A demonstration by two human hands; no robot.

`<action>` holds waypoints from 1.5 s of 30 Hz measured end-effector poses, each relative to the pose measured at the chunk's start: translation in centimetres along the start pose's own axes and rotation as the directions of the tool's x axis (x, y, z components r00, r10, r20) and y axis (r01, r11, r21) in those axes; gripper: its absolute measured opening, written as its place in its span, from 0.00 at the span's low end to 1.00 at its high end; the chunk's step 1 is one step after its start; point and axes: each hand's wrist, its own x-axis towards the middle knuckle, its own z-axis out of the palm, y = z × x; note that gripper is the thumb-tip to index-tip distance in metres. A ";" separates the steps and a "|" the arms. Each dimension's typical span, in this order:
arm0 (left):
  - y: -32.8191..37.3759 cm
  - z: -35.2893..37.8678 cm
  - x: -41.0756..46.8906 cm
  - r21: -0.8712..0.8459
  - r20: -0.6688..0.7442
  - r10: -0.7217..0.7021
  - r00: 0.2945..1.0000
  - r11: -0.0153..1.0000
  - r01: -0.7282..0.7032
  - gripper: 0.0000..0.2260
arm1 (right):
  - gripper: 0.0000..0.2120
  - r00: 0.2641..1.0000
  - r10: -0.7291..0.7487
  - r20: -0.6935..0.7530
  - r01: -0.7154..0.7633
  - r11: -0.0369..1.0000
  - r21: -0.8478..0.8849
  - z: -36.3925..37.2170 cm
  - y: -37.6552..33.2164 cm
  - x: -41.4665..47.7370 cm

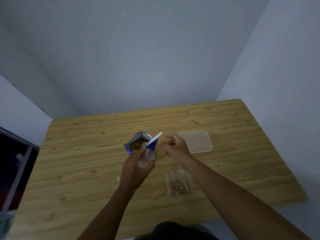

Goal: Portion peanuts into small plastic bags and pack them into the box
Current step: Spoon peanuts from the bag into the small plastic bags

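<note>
A blue and silver peanut pouch (136, 144) stands open at the table's middle, peanuts visible inside. A white spoon (153, 140) rests in its mouth, handle pointing up and right. My left hand (135, 170) holds a small clear plastic bag (147, 157) with its mouth held open just in front of the pouch. My right hand (176, 148) hovers right of the spoon handle, fingers loosely curled, not touching it. A small bag filled with peanuts (178, 185) lies on the table below my right forearm. The translucent plastic box (197, 142) sits to the right.
The wooden table (86, 161) stands against grey walls at the back and right. A bit of clear plastic (118, 181) peeks out beside my left wrist. Dark furniture (13, 161) stands off the table's left edge.
</note>
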 end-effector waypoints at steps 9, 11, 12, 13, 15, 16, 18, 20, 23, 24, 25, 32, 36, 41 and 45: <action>-4.1 -3.6 1.4 0.021 -0.047 -0.065 0.997 0.998 0.066 0.18 | 0.08 0.872 -0.489 -0.021 0.454 0.823 -0.341 3.2 -1.9 1.8; -4.7 -3.8 1.6 0.012 -0.044 -0.092 0.995 0.996 0.093 0.21 | 0.08 0.780 -0.619 0.091 0.599 0.698 -0.393 3.2 -2.2 2.1; -4.9 -3.8 1.6 0.000 -0.039 -0.099 0.994 0.995 0.099 0.22 | 0.08 0.725 -0.670 0.159 0.666 0.622 -0.412 3.1 -2.4 2.4; -5.0 -3.7 1.6 -0.015 -0.034 -0.104 0.994 0.995 0.103 0.23 | 0.08 0.670 -0.707 0.226 0.721 0.548 -0.424 3.1 -2.5 2.7; -5.3 -3.6 1.4 -0.041 -0.026 -0.101 0.995 0.994 0.100 0.23 | 0.08 0.596 -0.731 0.333 0.783 0.439 -0.440 3.0 -2.3 3.1; -5.3 -3.6 1.4 -0.048 -0.023 -0.100 0.995 0.994 0.099 0.23 | 0.08 0.576 -0.725 0.376 0.798 0.401 -0.450 3.1 -2.1 3.3; -5.4 -3.7 1.2 -0.054 -0.015 -0.100 0.995 0.994 0.099 0.22 | 0.08 0.552 -0.705 0.446 0.814 0.337 -0.474 3.3 -1.7 3.5; -5.5 -3.7 1.2 -0.050 -0.003 -0.083 0.997 0.995 0.083 0.21 | 0.08 0.564 -0.696 0.443 0.803 0.338 -0.491 3.8 -1.5 3.5; -5.7 -3.9 1.2 -0.047 0.016 -0.074 0.997 0.996 0.074 0.21 | 0.07 0.665 -0.686 0.294 0.723 0.494 -0.483 4.4 -2.2 3.4; -5.8 -4.0 1.2 -0.049 0.018 -0.077 0.997 0.996 0.078 0.21 | 0.07 0.696 -0.674 0.248 0.693 0.538 -0.480 4.5 -2.5 3.5; -5.9 -4.1 1.2 -0.052 0.019 -0.082 0.996 0.995 0.083 0.21 | 0.07 0.719 -0.658 0.222 0.669 0.571 -0.476 4.4 -2.8 3.5; -6.4 -4.5 1.1 -0.051 0.027 -0.070 0.997 0.996 0.072 0.21 | 0.05 0.809 -0.569 0.151 0.568 0.686 -0.455 2.9 -3.3 3.9; -6.4 -4.5 1.2 -0.050 0.032 -0.057 0.998 0.997 0.058 0.21 | 0.06 0.874 -0.464 0.147 0.479 0.765 -0.430 2.9 -3.0 3.6; -6.2 -4.5 1.2 -0.051 0.031 -0.046 0.998 0.998 0.047 0.22 | 0.06 0.947 -0.308 0.094 0.320 0.873 -0.367 3.8 -2.6 3.4; -6.5 -4.4 1.3 -0.055 0.029 -0.032 0.999 0.998 0.034 0.21 | 0.08 0.961 -0.275 0.033 0.270 0.907 -0.324 3.1 -3.0 3.6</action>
